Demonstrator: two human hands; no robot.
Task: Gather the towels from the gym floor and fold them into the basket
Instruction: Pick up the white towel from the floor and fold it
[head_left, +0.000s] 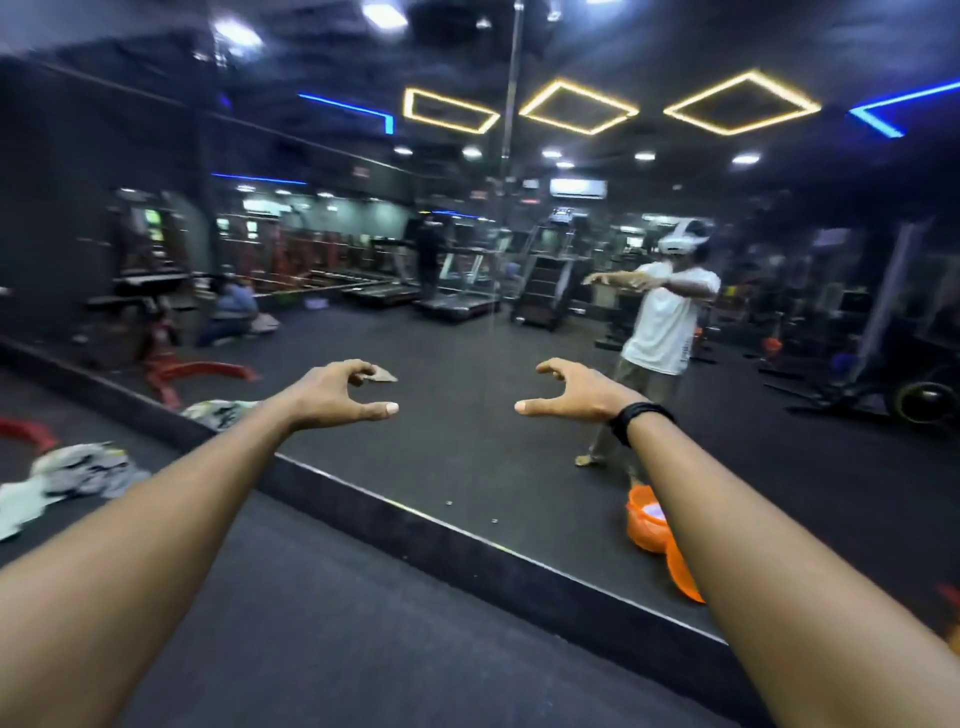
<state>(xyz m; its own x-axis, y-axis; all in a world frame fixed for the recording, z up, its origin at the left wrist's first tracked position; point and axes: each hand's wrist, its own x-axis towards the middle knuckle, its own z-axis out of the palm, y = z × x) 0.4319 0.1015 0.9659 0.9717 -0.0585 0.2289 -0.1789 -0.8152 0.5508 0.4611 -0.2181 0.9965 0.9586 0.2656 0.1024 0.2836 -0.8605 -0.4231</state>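
Towels (72, 475) lie crumpled on the floor at far left by the mirror (467, 441) base, well apart from our hands. Left hand (332, 397) and right hand (576, 395) both hang out front, fingers loosely curled, holding nothing. Orange basket (683, 571) sits right, half hidden by our forearm. Risk, we judge: mistaking reflected cloth for real, or kicking the basket unseen.

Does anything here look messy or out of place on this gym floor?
Yes. A crumpled pile of white and grey towels lies loose on the dark floor at the left, near the mirror wall. The orange basket stands far off at the right, by the mirror. Both hands, left and right, hold nothing.
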